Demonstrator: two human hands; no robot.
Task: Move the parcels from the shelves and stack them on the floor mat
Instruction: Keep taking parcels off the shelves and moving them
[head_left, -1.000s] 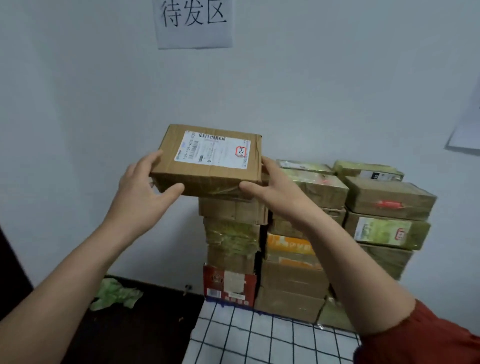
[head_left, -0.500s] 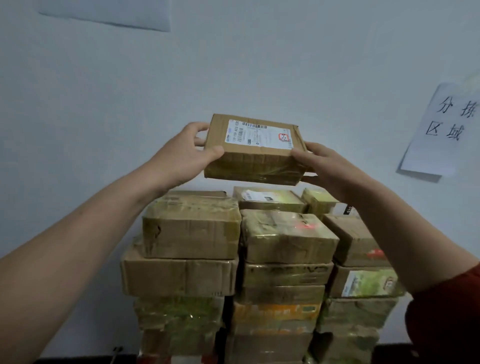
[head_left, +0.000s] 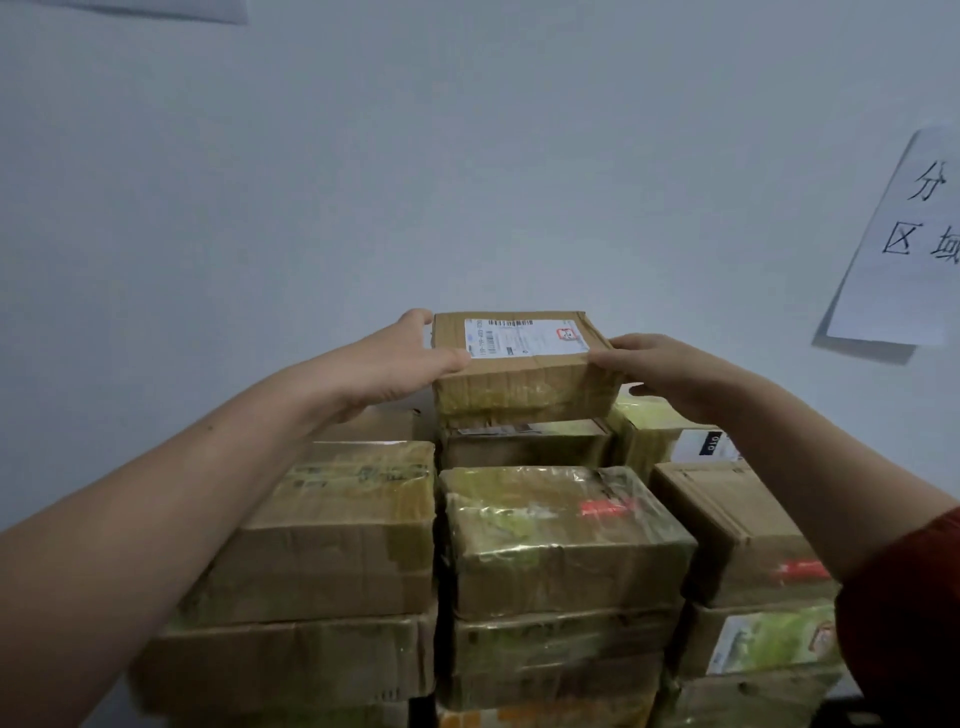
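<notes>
Pale grey wall fills the background behind a pile of cardboard boxes. Between the two hands is a brown parcel with a white label on its top face. The left hand grips the left end of it: the thumb lies on the near top edge, and the fingers curl around the far corner. The right hand grips the right end in the same way, with the thumb at the near corner and the fingers bent over the side. Both hands press inward on the box, and it is level.

Directly under the grip is a flat parcel of the back row. The held box is on it or just above it; which one, I cannot tell. Just below the right hand there is a yellow-green parcel. Nearer to the person than the grip, three parcels stand side by side: a taped box under the left forearm, a glossy box in the middle, and a plain box under the right forearm. More boxes lie below these. A red sleeve covers the right arm. Far to the right of the grip, a paper sign with handwritten characters hangs on the wall.
</notes>
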